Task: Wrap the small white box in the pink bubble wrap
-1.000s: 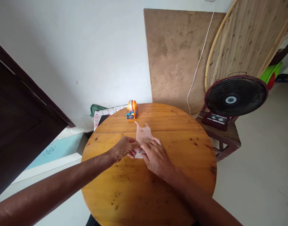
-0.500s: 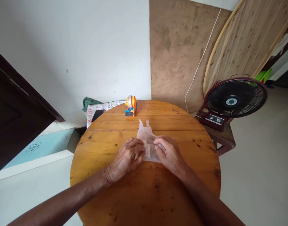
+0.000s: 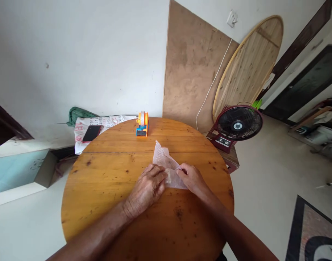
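Observation:
A piece of translucent, pinkish bubble wrap lies on the round wooden table, its pointed end towards the wall. My left hand rests at its left edge, fingers curled and pressed together on the wrap. On the right side, my right hand pinches the wrap's edge between thumb and forefinger. Between the hands a paler strip shows on the wrap; whether anything lies inside cannot be made out.
An orange and blue tape dispenser stands at the table's far edge. Behind the left edge, a dark phone lies on a printed white sack. A dark red fan stands beyond the right edge.
The view has swung to the right and tilted up. The wrap's right edge is drawn out to a fold at my right hand, and the clear strip at its far end no longer shows.

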Demonstrator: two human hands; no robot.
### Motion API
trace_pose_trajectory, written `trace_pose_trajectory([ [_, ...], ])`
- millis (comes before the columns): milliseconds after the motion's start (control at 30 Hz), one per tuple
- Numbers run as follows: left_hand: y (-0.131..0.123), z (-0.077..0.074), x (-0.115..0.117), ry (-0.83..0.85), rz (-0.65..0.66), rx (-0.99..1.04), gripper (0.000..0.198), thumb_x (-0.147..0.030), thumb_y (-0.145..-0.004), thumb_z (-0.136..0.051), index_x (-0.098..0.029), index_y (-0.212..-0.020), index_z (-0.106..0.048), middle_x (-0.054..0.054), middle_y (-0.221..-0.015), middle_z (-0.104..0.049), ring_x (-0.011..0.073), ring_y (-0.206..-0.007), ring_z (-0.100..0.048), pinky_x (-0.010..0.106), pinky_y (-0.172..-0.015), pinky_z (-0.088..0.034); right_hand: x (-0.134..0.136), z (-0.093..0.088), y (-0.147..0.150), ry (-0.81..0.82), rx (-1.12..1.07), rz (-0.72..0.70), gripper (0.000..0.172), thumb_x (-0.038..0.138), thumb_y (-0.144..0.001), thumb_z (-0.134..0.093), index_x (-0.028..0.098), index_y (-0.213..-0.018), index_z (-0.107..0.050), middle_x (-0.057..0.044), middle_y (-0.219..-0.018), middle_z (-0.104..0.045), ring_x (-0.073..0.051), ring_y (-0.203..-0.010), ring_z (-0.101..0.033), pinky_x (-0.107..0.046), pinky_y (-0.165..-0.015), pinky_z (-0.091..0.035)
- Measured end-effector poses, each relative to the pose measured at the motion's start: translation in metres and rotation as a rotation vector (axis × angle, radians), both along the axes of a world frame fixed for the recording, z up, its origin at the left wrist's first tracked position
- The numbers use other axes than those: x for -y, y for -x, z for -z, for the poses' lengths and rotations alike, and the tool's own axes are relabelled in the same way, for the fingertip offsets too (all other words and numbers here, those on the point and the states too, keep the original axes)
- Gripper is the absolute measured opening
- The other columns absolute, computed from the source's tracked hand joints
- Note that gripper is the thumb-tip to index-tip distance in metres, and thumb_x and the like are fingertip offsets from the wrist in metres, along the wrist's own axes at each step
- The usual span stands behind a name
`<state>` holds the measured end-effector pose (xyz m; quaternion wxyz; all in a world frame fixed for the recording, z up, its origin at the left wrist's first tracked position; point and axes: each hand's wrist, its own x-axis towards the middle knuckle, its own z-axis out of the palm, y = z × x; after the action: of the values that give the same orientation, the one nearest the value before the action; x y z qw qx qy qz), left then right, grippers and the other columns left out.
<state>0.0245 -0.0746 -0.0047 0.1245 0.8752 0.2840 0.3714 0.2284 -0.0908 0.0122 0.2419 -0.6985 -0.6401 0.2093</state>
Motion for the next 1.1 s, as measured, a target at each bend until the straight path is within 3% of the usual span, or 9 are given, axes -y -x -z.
trace_pose_trajectory([
  [167, -0.001, 0.0, 0.0, -0.004, -0.01, -0.041, 0.026, -0.006, -0.08, -0.052, -0.016, -0.098, -0.068, 0.009, -0.107, -0.065, 0.0241, -0.102, -0.054, 0.04, -0.093, -0.048, 0.001, 0.005, 0.005, -0.046, -0.325, 0.119, 0.034, 0.046, -0.082, -0.047, 0.021, -0.061, -0.042, 0.005, -0.057, -0.038, -0.011, -0.055, -0.036, -0.023, -0.051, -0.027],
  [300, -0.001, -0.001, 0.0, 0.002, -0.024, -0.078, 0.026, -0.007, -0.081, -0.051, -0.019, -0.097, -0.068, 0.008, -0.108, -0.066, 0.0244, -0.103, -0.053, 0.04, -0.093, -0.047, 0.015, -0.011, 0.013, 0.028, -0.478, 0.171, 0.034, 0.051, -0.081, -0.05, 0.02, -0.067, -0.046, 0.005, -0.059, -0.041, -0.011, -0.054, -0.037, -0.023, -0.049, -0.028],
  [467, 0.0, -0.003, -0.001, -0.004, -0.034, -0.131, 0.024, -0.011, -0.082, -0.053, -0.02, -0.097, -0.069, 0.007, -0.108, -0.067, 0.0259, -0.103, -0.051, 0.042, -0.089, -0.044, 0.029, -0.025, 0.018, 0.112, -0.471, 0.105, 0.03, 0.046, -0.078, -0.058, 0.018, -0.07, -0.053, 0.004, -0.061, -0.048, -0.009, -0.053, -0.042, -0.022, -0.048, -0.031],
  [733, 0.002, -0.008, 0.0, -0.035, -0.051, -0.22, 0.022, -0.013, -0.083, -0.053, -0.022, -0.096, -0.069, 0.006, -0.108, -0.066, 0.0263, -0.099, -0.049, 0.041, -0.085, -0.041, 0.012, 0.006, 0.022, 0.038, -0.524, 0.241, 0.028, 0.046, -0.073, -0.057, 0.018, -0.071, -0.056, 0.005, -0.056, -0.051, -0.01, -0.046, -0.046, -0.02, -0.039, -0.035],
  [933, 0.001, -0.004, -0.002, -0.031, -0.023, -0.232, 0.021, -0.012, -0.084, -0.053, -0.021, -0.095, -0.069, 0.006, -0.108, -0.065, 0.0249, -0.098, -0.049, 0.039, -0.09, -0.044, 0.005, -0.002, 0.034, 0.04, -0.578, 0.227, 0.027, 0.044, -0.071, -0.06, 0.019, -0.066, -0.055, 0.006, -0.052, -0.052, -0.009, -0.041, -0.047, -0.02, -0.037, -0.036],
  [1100, 0.003, 0.0, -0.003, -0.023, -0.017, -0.213, 0.031, -0.011, -0.084, -0.053, -0.022, -0.109, -0.066, 0.007, -0.107, -0.064, 0.0246, -0.101, -0.049, 0.039, -0.092, -0.045, 0.004, -0.001, 0.032, 0.028, -0.563, 0.215, 0.026, 0.044, -0.071, -0.06, 0.019, -0.068, -0.056, 0.006, -0.052, -0.053, -0.009, -0.04, -0.048, -0.02, -0.036, -0.036],
])
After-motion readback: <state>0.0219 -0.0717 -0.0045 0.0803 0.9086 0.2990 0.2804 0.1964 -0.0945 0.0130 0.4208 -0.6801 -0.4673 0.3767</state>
